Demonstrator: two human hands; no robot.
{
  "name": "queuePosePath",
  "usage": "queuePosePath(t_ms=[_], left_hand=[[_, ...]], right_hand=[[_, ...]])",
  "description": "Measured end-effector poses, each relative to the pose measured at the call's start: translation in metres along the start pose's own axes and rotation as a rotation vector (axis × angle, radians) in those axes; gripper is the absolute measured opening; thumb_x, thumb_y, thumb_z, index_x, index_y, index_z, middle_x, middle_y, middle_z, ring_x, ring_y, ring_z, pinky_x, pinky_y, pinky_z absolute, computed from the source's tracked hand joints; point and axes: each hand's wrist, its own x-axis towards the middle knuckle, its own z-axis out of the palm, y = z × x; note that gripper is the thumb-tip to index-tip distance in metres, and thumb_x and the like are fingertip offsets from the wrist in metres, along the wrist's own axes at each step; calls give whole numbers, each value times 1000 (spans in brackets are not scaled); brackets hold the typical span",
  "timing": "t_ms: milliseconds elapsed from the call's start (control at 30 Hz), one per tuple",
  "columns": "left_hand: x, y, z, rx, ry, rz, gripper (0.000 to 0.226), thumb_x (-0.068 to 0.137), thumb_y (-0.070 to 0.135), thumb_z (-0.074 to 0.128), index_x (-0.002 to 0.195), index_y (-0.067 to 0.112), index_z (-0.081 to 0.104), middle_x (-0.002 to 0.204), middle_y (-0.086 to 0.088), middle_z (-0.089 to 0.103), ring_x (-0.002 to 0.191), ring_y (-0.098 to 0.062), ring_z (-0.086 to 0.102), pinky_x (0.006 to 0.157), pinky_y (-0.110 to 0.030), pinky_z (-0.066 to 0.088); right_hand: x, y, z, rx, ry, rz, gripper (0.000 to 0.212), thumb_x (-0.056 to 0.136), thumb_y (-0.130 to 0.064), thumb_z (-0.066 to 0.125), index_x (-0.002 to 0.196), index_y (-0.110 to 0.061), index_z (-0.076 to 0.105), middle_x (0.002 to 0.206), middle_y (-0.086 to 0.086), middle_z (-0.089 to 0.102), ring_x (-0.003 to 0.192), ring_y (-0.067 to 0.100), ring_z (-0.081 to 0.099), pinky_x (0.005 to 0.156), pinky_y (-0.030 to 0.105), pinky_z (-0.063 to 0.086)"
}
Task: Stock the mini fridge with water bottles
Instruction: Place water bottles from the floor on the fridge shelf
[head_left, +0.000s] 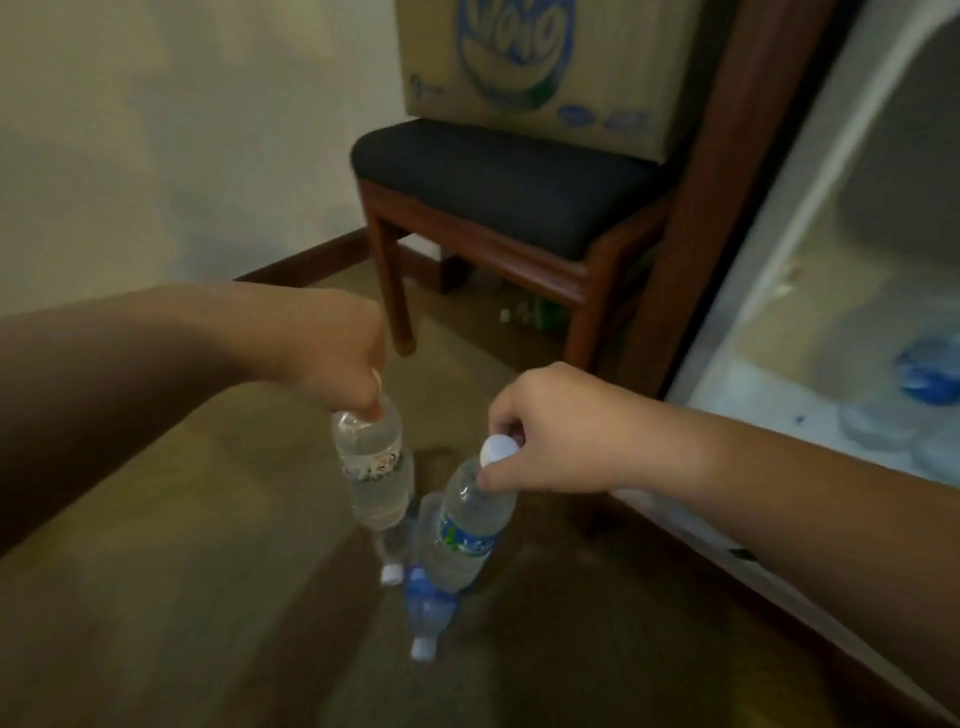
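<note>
Wall (156, 130): plain cream, matte, unlit by any direct lamp; fills the area above and beyond the left hand.
Skirting board (306, 260): dark reddish wood, runs along the wall's foot, just beyond the left hand.
Floor (182, 597): olive-brown carpet, dimly lit, with soft shadows below both hands.
Chair (498, 192): reddish-brown wooden frame, dark padded seat; stands beyond both hands, near the wall corner.
Cardboard box (545, 62): tan, blue and green printed logo, rests on the chair seat toward its back.
Wooden panel (727, 156): upright, reddish-brown, just right of the chair, beyond the right hand.
Picture blurred throughout.
</note>
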Motion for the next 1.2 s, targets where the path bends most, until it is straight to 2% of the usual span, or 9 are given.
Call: queuePosePath(t_ms=[167, 267, 333, 467, 600, 733, 933, 1000, 1200], left_hand=[[4, 36, -29, -94, 170, 88, 33, 86, 52, 74, 72, 22, 73, 69, 0, 71, 65, -13, 67, 63, -36, 57], [5, 74, -43, -146, 246, 200, 27, 85, 53, 75, 70, 31, 72, 68, 12, 71, 64, -4, 67, 60, -26, 51], [5, 101, -50, -143, 265, 280, 27, 86, 56, 72, 74, 32, 73, 71, 16, 72, 67, 0, 68, 60, -27, 54], [9, 147, -59, -196, 287, 390, 18, 88, 54, 72, 89, 36, 71, 83, 11, 74, 74, -4, 72, 71, -32, 63], [18, 186, -64, -195, 347, 477, 17, 86, 52, 73, 92, 38, 65, 82, 11, 73, 72, -2, 72, 65, -27, 63], [30, 214, -70, -230, 403, 532, 30, 86, 59, 67, 108, 40, 61, 96, 12, 70, 81, -6, 73, 68, -24, 63], [43, 240, -77, -306, 551, 537, 29, 94, 57, 65, 109, 35, 53, 95, 14, 61, 82, -9, 67, 61, -18, 50], [47, 244, -75, -361, 548, 536, 27, 96, 55, 65, 110, 35, 54, 87, 11, 63, 73, -6, 66, 59, -19, 50], [59, 258, -71, -427, 589, 520, 29, 98, 54, 60, 111, 28, 57, 79, 7, 64, 69, -8, 63, 58, -22, 47]], right_hand=[[-44, 28, -49, -3, 59, 19, 25, 75, -51, 83, 82, -27, 76, 77, -10, 71, 74, 5, 67, 64, 37, 61], [-70, 47, -70, -14, 123, 88, 24, 74, -47, 83, 77, -24, 76, 77, -8, 72, 74, 7, 68, 66, 40, 61], [-88, 61, -83, -29, 159, 157, 25, 74, -47, 83, 75, -23, 76, 75, -6, 72, 73, 9, 68, 66, 41, 61], [-125, 92, -104, -11, 269, 308, 29, 71, -47, 83, 73, -19, 73, 73, 0, 71, 71, 18, 69, 63, 44, 58], [-154, 124, -115, -55, 415, 437, 40, 71, -49, 77, 81, -10, 71, 80, 13, 71, 75, 30, 67, 63, 46, 57], [-164, 155, -119, -101, 534, 538, 39, 76, -47, 72, 85, -9, 71, 81, 10, 71, 76, 28, 68, 65, 44, 58], [-148, 197, -132, -207, 611, 631, 38, 90, -45, 70, 81, -8, 63, 78, 9, 63, 73, 26, 60, 51, 33, 38], [-140, 209, -134, -231, 627, 648, 36, 95, -42, 65, 84, -8, 63, 81, 8, 61, 78, 28, 59, 58, 32, 36], [-111, 243, -128, -310, 686, 621, 24, 99, -26, 60, 113, -7, 65, 115, 13, 59, 104, 33, 61, 85, 36, 48]])
